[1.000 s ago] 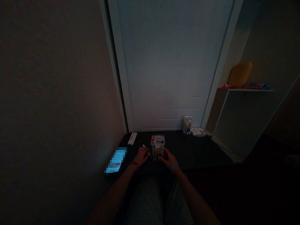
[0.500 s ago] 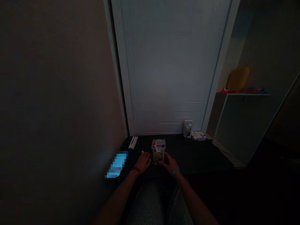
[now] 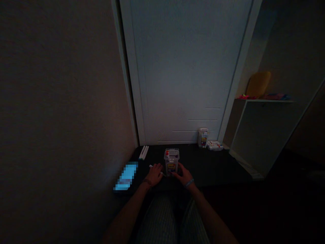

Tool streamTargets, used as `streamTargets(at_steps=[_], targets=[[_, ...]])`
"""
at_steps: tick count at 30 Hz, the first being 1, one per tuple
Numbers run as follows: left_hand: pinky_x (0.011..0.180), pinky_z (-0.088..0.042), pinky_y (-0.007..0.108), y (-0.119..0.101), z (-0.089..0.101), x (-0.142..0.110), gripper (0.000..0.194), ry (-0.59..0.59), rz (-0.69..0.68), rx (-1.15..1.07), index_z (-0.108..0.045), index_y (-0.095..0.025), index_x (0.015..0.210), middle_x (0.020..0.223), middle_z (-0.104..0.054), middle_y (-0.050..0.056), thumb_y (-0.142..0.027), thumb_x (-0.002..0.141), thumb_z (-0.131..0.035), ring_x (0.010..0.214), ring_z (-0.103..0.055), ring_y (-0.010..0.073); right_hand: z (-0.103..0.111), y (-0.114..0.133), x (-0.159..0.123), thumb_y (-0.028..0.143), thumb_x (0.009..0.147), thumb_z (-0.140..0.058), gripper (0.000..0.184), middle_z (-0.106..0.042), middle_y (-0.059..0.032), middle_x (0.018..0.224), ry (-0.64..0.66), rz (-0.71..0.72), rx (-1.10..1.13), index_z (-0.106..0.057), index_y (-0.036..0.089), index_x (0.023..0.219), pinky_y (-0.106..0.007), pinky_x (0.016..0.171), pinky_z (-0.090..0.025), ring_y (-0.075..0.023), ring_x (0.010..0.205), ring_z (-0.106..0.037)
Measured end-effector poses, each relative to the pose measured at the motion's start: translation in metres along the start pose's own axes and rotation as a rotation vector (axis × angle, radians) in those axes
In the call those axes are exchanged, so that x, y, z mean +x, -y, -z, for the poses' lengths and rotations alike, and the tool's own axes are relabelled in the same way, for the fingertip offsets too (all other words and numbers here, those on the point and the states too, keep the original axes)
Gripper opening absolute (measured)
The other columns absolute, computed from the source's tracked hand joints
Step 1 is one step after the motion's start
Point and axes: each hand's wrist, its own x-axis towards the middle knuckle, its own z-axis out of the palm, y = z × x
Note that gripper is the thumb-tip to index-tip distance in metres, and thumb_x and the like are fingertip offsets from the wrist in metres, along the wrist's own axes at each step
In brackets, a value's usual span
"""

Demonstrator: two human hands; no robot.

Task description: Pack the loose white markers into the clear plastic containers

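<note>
A clear plastic box with a yellow-and-dark label stands upright on the black tabletop. At least one marker with a red end shows inside it near the top. My right hand is closed round the box's right side, the thumb across its lower front. Just left of the box, my left hand has its fingers over a slim white marker, whose two ends stick out from under the hand. Most of that marker is hidden by the fingers. The room is dim, so fine detail is hard to see.
Two white markers lie at the back left, beyond a blurred bright screen. Another labelled box stands by the door, beside a flat white pack. A cabinet rises on the right.
The marker under my left hand has turned slightly and shows more at both ends. My right hand stays on the box. The view has tilted a little.
</note>
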Motion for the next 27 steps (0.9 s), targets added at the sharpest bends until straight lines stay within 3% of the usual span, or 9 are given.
streamTargets(at_steps=[7,13,17,22,27], targets=[[0.095,-0.036,0.045,-0.005,0.008,0.000,0.036,0.028,-0.036,0.020,-0.057,-0.021,0.118,0.125,-0.057,0.010,-0.019,0.084,-0.045,0.111,-0.046,0.0301,-0.002,-0.002,0.000,0.045,0.077,-0.068,0.064,-0.067,-0.0035,0.111,-0.007,0.020,0.031,-0.044,0.027,0.133,-0.027,0.068,-0.049,-0.0154,0.077,-0.063],[0.094,-0.033,0.045,-0.007,0.018,-0.003,0.033,0.003,0.038,-0.008,-0.055,-0.019,0.116,0.124,-0.057,0.011,-0.018,0.087,-0.039,0.113,-0.044,0.0288,-0.003,-0.005,0.001,0.048,0.077,-0.067,0.064,-0.068,-0.0031,0.105,-0.017,-0.002,-0.015,-0.045,0.025,0.133,-0.026,0.064,-0.047,-0.0149,0.072,-0.061],[0.087,-0.034,0.040,-0.011,0.029,-0.007,0.022,-0.117,0.085,-0.081,-0.055,-0.021,0.099,0.102,-0.061,0.006,-0.017,0.085,-0.039,0.101,-0.048,0.0248,-0.001,-0.003,-0.001,0.049,0.077,-0.067,0.064,-0.068,-0.0027,0.102,-0.019,0.000,-0.023,-0.045,0.026,0.133,-0.025,0.063,-0.046,-0.0146,0.071,-0.061],[0.087,-0.033,0.039,-0.013,0.034,-0.007,0.013,-0.305,0.125,-0.163,-0.052,-0.021,0.093,0.094,-0.057,0.004,-0.020,0.080,-0.049,0.096,-0.048,0.0235,-0.002,-0.003,0.000,0.049,0.077,-0.068,0.065,-0.068,-0.0022,0.108,-0.012,0.008,0.014,-0.044,0.029,0.133,-0.026,0.067,-0.048,-0.0154,0.077,-0.063],[0.085,-0.036,0.039,-0.021,0.057,0.011,0.009,-0.632,0.180,-0.332,-0.050,-0.020,0.090,0.090,-0.054,0.004,-0.028,0.088,-0.047,0.092,-0.048,0.0231,-0.001,-0.004,0.000,0.050,0.076,-0.068,0.066,-0.067,-0.0030,0.111,-0.013,-0.011,0.004,-0.044,0.028,0.133,-0.027,0.066,-0.048,-0.0150,0.075,-0.062]])
